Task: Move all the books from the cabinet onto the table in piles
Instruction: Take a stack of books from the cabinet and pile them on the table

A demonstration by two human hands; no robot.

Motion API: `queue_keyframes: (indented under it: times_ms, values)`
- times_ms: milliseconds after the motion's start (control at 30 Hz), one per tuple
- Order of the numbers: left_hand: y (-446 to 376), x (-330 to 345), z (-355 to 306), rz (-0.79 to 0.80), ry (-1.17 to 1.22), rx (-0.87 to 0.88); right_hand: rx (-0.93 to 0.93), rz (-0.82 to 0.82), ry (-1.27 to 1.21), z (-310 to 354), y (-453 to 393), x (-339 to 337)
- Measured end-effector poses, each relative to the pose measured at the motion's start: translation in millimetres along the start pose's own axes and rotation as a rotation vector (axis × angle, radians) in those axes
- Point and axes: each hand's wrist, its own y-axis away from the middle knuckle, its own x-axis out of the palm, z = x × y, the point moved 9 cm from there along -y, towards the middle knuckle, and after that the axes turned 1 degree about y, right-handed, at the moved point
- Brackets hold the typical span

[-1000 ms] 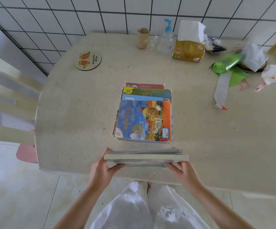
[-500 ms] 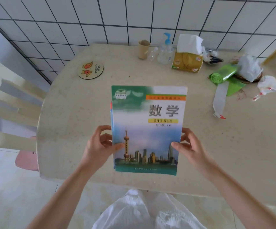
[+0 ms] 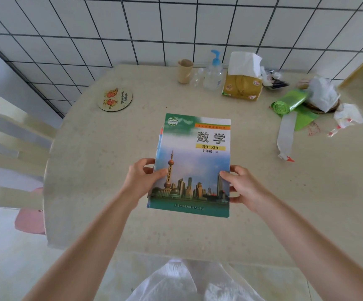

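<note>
Scene: a pale, rounded table (image 3: 93,170) seen from above by the person standing at its near edge, with a white tiled wall behind it.

Task thing: a stack of books, topped by a maths textbook (image 3: 194,157) with a city skyline on its cover; only thin coloured edges of the books beneath show along its left side.

Where it is: over the middle of the table, straight ahead of the person. Whether the stack already rests on the tabletop or hangs just above it cannot be told.

Left hand (image 3: 142,181): grips the near left edge of the stack, thumb on the cover, fingers curled around the side.

Right hand (image 3: 244,185): grips the near right edge in the same way, thumb on the cover.

Key relation: the book's long axis runs from near to far, away from the person. Both hands hold the near half, level with each other, so neither is closer; the far half extends beyond them unsupported by the hands.

Likely step: setting this pile down and letting go.

Far side of the table: a round coaster (image 3: 114,99) to the left, a cup (image 3: 184,71), a pump bottle (image 3: 214,71), a tissue box (image 3: 242,83) and a green bag roll (image 3: 289,104) to the right, all well apart from the books.

Left of the table: a chair (image 3: 15,144).
</note>
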Motion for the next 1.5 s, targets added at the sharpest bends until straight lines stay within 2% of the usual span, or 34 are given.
queue_keyframes:
  times_ms: [200, 467, 800, 1000, 1267, 1500]
  values:
    - [-1, 3, 1, -0.030, 0.016, -0.008, 0.017, -0.020, 0.030, 1, -2, 1]
    - [-5, 6, 15, -0.070, 0.023, -0.113, 0.015, -0.004, 0.140, 5, -1, 9]
    - [-2, 10, 5, -0.126, -0.120, -0.019, -0.068, -0.074, 0.289, 8, 0, 10]
    - [-1, 13, -9, -0.193, -0.322, 0.067, -0.122, -0.164, 0.424, 14, -2, 5]
    - [3, 16, -8, -0.303, -0.376, 0.135, -0.245, -0.188, 0.529, 17, 6, 7]
    - [9, 15, -3, -0.291, -0.357, 0.140, -0.261, -0.175, 0.510, 17, 4, 6]
